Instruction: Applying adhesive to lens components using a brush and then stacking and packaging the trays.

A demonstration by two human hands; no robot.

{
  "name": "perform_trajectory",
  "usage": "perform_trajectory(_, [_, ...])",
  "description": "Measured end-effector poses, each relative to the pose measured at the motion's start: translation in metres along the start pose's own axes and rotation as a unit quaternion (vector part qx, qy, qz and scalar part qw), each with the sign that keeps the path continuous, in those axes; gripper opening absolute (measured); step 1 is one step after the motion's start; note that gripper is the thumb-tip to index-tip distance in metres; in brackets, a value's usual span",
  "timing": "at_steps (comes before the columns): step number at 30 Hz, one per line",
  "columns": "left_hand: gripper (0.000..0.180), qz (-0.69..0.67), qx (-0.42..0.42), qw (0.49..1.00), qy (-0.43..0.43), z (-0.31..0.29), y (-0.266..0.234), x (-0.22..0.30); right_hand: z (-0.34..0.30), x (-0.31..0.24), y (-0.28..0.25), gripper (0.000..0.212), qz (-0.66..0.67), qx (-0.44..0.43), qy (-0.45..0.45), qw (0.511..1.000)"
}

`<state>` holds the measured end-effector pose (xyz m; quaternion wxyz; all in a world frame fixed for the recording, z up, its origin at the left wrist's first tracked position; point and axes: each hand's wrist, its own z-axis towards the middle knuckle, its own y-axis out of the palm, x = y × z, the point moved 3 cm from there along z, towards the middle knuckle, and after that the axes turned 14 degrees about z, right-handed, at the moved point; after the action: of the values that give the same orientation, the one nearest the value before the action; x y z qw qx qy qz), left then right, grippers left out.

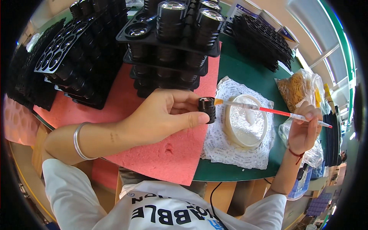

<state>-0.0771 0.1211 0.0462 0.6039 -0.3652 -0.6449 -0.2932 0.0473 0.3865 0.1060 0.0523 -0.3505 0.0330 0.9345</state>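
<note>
My left hand point(166, 117) pinches a short black ribbed lens barrel point(207, 112) between thumb and fingers, above the edge of a pink foam mat point(165, 153). In my right hand point(304, 132) is a slim brush point(274, 111) with a red and clear handle. The brush's yellowish tip meets the upper right side of the barrel; whether it touches the rim or the side, I cannot tell. Below the brush sits a round whitish dish point(245, 146) with a glossy surface inside. It rests on a crumpled printed cloth or paper point(218, 147).
Stacked black trays point(166, 46) carry several lens barrels beyond my left hand. More black trays point(73, 57) stand at the left, and a pile of them point(260, 40) lies at the back right. A clear bag of yellowish bands point(297, 90) rests on the green table point(239, 175).
</note>
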Motion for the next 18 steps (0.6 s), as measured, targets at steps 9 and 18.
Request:
perform_trajectory(9, [0.027,0.024,0.000,1.000,-0.009,0.001,0.002,0.000,-0.004,-0.001,-0.012,0.022,0.111,0.090,0.013,0.990])
perform_trajectory(18, [0.026,0.039,0.011,0.999,0.031,0.004,0.003,-0.007,-0.005,0.000,0.005,0.023,0.105,0.032,0.030,0.994])
